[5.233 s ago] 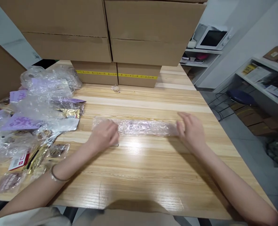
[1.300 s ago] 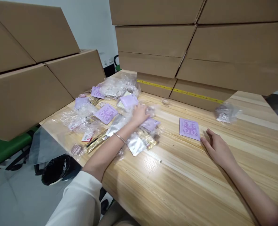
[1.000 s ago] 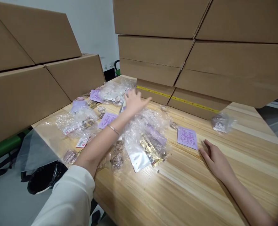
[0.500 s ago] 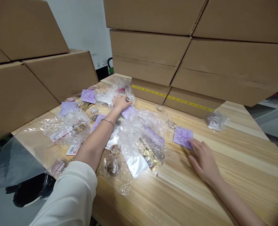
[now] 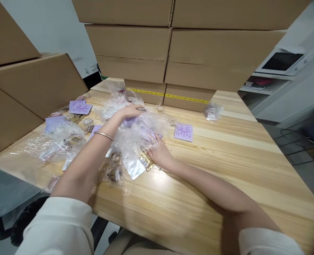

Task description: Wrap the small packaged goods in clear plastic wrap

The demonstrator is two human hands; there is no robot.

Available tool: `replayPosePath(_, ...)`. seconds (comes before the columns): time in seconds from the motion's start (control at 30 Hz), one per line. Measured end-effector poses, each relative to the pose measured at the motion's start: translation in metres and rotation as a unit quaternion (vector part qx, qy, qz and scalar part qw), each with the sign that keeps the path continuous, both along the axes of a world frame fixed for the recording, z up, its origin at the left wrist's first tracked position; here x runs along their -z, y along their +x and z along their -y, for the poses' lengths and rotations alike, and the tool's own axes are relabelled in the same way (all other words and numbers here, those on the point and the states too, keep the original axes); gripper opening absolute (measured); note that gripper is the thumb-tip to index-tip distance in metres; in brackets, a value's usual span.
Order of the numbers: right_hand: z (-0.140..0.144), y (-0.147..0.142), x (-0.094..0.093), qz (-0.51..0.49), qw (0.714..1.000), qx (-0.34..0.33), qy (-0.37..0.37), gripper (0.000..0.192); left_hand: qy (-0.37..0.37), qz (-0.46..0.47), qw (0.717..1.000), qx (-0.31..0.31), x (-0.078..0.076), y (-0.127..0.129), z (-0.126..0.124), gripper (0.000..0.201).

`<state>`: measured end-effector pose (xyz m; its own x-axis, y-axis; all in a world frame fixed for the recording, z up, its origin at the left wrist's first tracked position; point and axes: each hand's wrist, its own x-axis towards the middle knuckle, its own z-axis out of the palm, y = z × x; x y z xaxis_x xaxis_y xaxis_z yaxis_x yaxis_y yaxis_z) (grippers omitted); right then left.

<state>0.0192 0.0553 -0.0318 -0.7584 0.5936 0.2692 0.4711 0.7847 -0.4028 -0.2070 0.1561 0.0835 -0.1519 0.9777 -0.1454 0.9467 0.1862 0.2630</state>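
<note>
My left hand [image 5: 130, 110] reaches across a heap of clear plastic bags [image 5: 138, 136] on the wooden table [image 5: 212, 170], and its fingers close on the top of the crumpled plastic. A bracelet sits on that wrist. My right hand [image 5: 160, 154] lies at the heap's near right edge with its fingers spread against the plastic, beside a gold foil packet [image 5: 147, 163] and a silver pouch [image 5: 134, 169]. Purple cards show through the bags under my left hand. The blur hides the fingertips' exact hold.
A single purple patterned card [image 5: 183, 132] lies just right of the heap. A small crumpled packet [image 5: 212, 111] sits further back. More bags and purple cards [image 5: 79, 107] spread to the left. Stacked cardboard boxes [image 5: 170, 53] wall the back and left.
My right hand left the single purple card and moved left to the heap's edge. My left hand drew back from the far bags onto the heap's top. The view swung right.
</note>
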Motion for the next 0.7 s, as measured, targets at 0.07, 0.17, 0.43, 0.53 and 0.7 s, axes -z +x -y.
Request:
replayPosePath(0.07,0.002,-0.016,-0.004,0.011,1.000,0.029,-0.005,0.042,-0.004,-0.021,1.000,-0.002,-0.014,0.009,0.006,0.053)
replayPosePath(0.17,0.007,-0.036,-0.011,0.031,0.998,0.056,-0.008,0.043,0.019,-0.074,0.997,-0.028,-0.035,0.033,0.011,0.057)
replayPosePath(0.43,0.019,-0.045,-0.032,0.068,0.996,0.051,0.028,0.056,-0.079,-0.201,0.967,0.137,-0.050,0.101,0.029,0.037)
replayPosePath(0.53,0.023,0.004,-0.039,0.036,0.995,0.022,0.093,0.057,-0.005,-0.214,0.967,0.135,-0.050,0.104,0.044,0.025)
replayPosePath(0.7,0.012,0.122,-0.052,-0.168,0.982,0.044,0.070,0.027,0.220,-0.008,0.952,0.212,-0.074,0.123,0.080,0.027)
